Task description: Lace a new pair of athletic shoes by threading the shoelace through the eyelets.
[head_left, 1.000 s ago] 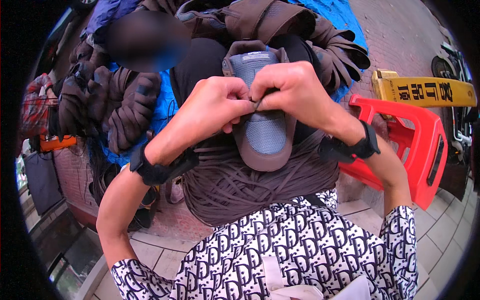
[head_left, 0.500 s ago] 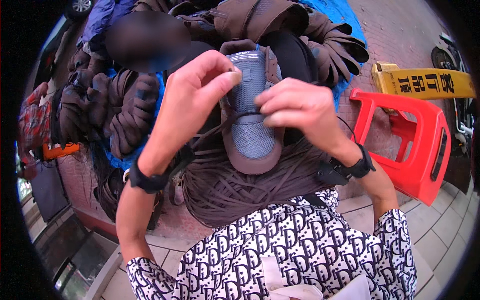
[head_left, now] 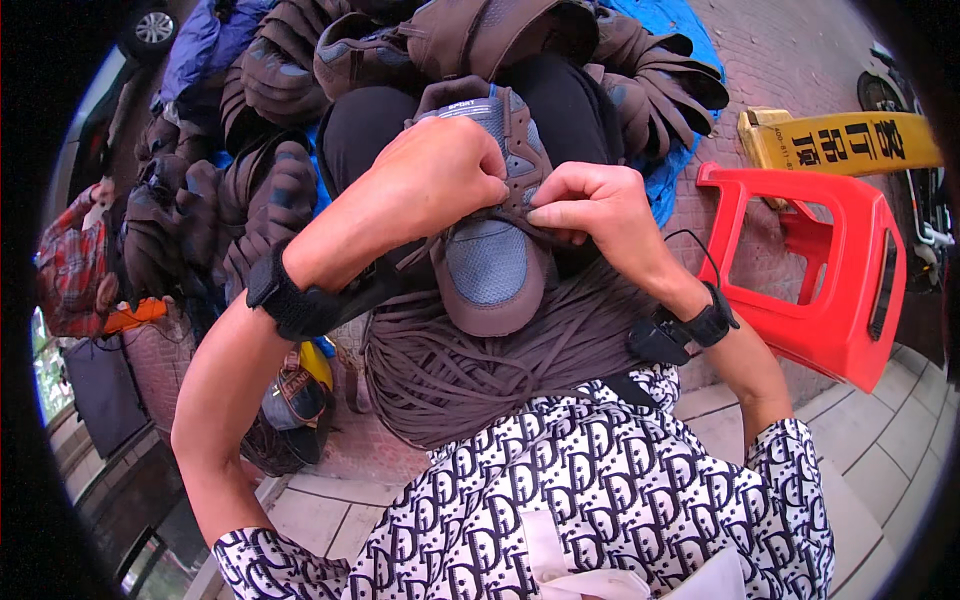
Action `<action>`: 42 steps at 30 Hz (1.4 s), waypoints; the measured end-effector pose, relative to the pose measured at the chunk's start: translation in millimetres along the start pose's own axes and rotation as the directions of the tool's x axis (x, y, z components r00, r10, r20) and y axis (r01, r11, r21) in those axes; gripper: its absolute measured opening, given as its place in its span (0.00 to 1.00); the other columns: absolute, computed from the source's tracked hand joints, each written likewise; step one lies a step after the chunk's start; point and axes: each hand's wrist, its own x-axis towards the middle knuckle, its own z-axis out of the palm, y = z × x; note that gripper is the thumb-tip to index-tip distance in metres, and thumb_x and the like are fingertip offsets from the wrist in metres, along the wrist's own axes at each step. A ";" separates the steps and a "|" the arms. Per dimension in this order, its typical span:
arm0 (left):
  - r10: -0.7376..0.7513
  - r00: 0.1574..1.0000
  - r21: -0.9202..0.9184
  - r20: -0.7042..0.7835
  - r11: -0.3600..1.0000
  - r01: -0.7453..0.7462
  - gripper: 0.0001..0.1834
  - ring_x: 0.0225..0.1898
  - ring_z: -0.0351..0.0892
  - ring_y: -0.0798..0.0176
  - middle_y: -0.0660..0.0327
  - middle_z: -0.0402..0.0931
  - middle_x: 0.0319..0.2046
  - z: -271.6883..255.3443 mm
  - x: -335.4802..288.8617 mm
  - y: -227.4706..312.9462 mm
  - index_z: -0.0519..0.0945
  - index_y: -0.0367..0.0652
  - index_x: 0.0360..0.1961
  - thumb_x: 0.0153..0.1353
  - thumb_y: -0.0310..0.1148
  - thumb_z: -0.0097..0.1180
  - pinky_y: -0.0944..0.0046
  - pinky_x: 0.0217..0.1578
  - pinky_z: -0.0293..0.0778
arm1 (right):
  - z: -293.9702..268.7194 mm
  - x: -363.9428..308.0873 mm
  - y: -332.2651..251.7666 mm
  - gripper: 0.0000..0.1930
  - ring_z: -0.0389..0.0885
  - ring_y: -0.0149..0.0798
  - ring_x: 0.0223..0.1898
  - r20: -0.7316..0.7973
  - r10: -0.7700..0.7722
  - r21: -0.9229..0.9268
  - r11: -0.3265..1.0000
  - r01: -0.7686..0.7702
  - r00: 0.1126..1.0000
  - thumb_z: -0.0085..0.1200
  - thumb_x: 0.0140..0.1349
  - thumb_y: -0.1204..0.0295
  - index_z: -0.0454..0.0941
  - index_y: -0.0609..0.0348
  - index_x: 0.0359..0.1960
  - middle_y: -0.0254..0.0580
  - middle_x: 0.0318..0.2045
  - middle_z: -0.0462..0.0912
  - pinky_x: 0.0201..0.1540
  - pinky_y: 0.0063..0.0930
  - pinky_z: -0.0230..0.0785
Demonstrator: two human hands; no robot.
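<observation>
A brown and grey-blue sports shoe [head_left: 487,262] rests between my knees, its toe pointing toward me. Dark flat lace crosses the lower eyelets above the mesh toe. My left hand [head_left: 440,178] lies over the tongue, fingers curled in and closed at the lacing; its fingertips are partly hidden, with lace at them. At the right edge of the opening, my right hand [head_left: 602,208] pinches the shoelace between thumb and forefinger. Under the toe, a thick bundle of brown laces [head_left: 470,385] spreads over my lap.
Stacked brown shoes [head_left: 280,190] surround me at left, ahead and right, partly on blue sheeting [head_left: 690,45]. At right stand a red plastic stool [head_left: 850,270] and a yellow board [head_left: 850,140]. A person in a checked shirt [head_left: 75,265] is at far left.
My left hand has come down from the top of the tongue onto the lacing, its elbow swinging outward. My right hand has shifted slightly right, fingers now pinched. The shoe has moved slightly left.
</observation>
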 end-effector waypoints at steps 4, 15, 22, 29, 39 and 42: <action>-0.006 1.000 -0.002 -0.029 1.000 0.006 0.11 0.25 0.78 0.58 0.50 0.76 0.22 5.2 0.7 1.4 0.78 0.34 0.29 0.45 0.31 0.55 0.63 0.29 0.71 | 2.4 7.8 14.2 0.06 0.75 0.29 0.19 -0.081 -0.395 -0.229 0.901 0.369 0.915 0.58 0.42 0.75 0.78 0.63 0.23 0.38 0.18 0.77 0.22 0.20 0.65; 0.005 0.995 -0.094 -0.097 0.996 -0.014 0.11 0.26 0.78 0.62 0.51 0.77 0.22 15.1 3.1 6.6 0.79 0.34 0.30 0.45 0.30 0.54 0.65 0.30 0.71 | 16.2 9.5 4.3 0.05 0.73 0.42 0.18 0.052 -0.761 -0.788 0.366 0.494 0.647 0.50 0.40 0.75 0.67 0.57 0.14 0.39 0.13 0.67 0.21 0.35 0.68; 0.038 0.995 -0.192 -0.097 0.980 -0.057 0.11 0.23 0.73 0.71 0.56 0.75 0.19 14.3 -0.2 1.1 0.79 0.35 0.30 0.46 0.29 0.52 0.68 0.28 0.70 | 13.2 -3.2 12.5 0.12 0.78 0.29 0.25 -0.124 -0.348 -0.185 0.928 0.323 0.929 0.57 0.42 0.80 0.74 0.62 0.32 0.43 0.23 0.78 0.29 0.20 0.70; 0.051 0.999 -0.150 -0.011 0.987 -0.053 0.10 0.21 0.73 0.70 0.56 0.74 0.17 10.9 1.5 2.0 0.79 0.35 0.30 0.46 0.28 0.52 0.67 0.26 0.70 | 9.3 8.2 16.5 0.20 0.79 0.30 0.22 -0.053 -0.422 -0.231 0.887 0.400 0.905 0.56 0.41 0.81 0.72 0.59 0.40 0.42 0.21 0.78 0.28 0.23 0.71; 0.127 0.990 -0.045 -0.066 0.991 -0.130 0.11 0.25 0.78 0.54 0.48 0.74 0.22 16.4 0.0 -8.7 0.78 0.38 0.32 0.45 0.27 0.51 0.61 0.30 0.71 | -11.0 34.4 3.6 0.19 0.74 0.37 0.20 0.424 -0.660 -0.763 0.109 0.637 0.620 0.64 0.32 0.64 0.73 0.50 0.29 0.33 0.15 0.71 0.24 0.29 0.65; 0.211 0.977 0.086 -0.041 0.974 -0.207 0.13 0.27 0.78 0.52 0.46 0.74 0.24 16.6 6.4 -11.0 0.78 0.39 0.35 0.45 0.26 0.51 0.60 0.30 0.71 | -15.9 42.2 5.7 0.17 0.73 0.36 0.20 0.468 -0.673 -0.729 0.072 0.681 0.573 0.64 0.30 0.61 0.72 0.50 0.23 0.31 0.14 0.69 0.22 0.28 0.62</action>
